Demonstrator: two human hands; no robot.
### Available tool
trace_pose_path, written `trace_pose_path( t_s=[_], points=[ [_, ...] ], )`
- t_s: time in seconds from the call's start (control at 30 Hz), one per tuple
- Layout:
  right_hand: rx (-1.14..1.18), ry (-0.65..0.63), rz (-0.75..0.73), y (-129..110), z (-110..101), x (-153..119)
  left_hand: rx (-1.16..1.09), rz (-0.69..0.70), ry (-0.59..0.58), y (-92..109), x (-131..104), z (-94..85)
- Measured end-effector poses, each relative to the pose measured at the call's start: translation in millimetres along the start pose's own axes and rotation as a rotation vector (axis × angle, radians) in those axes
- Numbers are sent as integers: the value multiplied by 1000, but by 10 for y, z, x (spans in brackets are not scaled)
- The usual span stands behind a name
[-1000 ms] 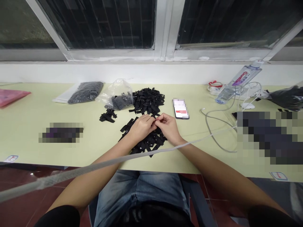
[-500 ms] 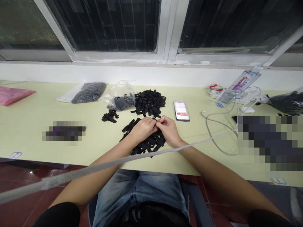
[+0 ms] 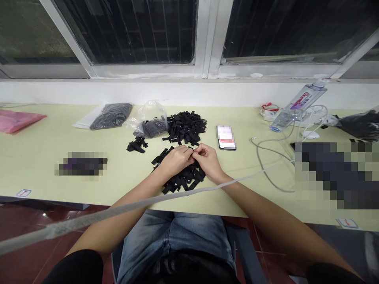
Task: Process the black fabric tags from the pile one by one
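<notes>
My left hand (image 3: 178, 159) and my right hand (image 3: 209, 161) meet above a pile of short black fabric strips (image 3: 177, 184), some with small shiny metal dots. Both are closed, fingertips pinched together. A bit of black strip shows between them; most of it is hidden by the fingers. Just behind the hands lies a second heap of black strips (image 3: 187, 127). To its left, a small cluster of strips (image 3: 136, 144) sits in front of an open clear plastic bag (image 3: 152, 125) with dark contents.
A lit phone (image 3: 226, 138) lies right of the heaps. Farther right are a tilted water bottle (image 3: 300, 104), a grey cable (image 3: 259, 165) and a black bag (image 3: 361, 124). A filled bag (image 3: 111, 116) and pink bag (image 3: 19, 120) lie left. A pale cord (image 3: 118, 211) crosses the view.
Both hands keep their pinch at almost the same spot, with only slight finger movement. The whole view has shifted a little; the piles look the same.
</notes>
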State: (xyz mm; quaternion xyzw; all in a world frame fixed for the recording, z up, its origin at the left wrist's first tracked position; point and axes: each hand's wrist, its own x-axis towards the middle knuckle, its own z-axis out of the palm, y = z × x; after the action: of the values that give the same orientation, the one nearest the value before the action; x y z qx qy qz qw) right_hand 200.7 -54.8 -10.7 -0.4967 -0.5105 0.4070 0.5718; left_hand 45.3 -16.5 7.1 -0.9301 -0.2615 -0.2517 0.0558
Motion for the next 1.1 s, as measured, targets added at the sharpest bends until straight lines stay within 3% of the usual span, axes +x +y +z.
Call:
trace_pose_path(
  t_s=[0.4, 0.57, 0.83, 1.1],
  points=[
    [-113, -6, -87, -50, 0, -55, -99, 1, -19, -45, -21, 12],
    [-50, -3, -32, -17, 9, -56, -199, -74, 7, -67, -18, 1],
    [225, -34, 83, -154, -47, -1, -552, -360, 100, -61, -7, -53],
    [228, -55, 87, -211, -139, 44, -954, -567, 204, -69, 23, 29]
  ],
)
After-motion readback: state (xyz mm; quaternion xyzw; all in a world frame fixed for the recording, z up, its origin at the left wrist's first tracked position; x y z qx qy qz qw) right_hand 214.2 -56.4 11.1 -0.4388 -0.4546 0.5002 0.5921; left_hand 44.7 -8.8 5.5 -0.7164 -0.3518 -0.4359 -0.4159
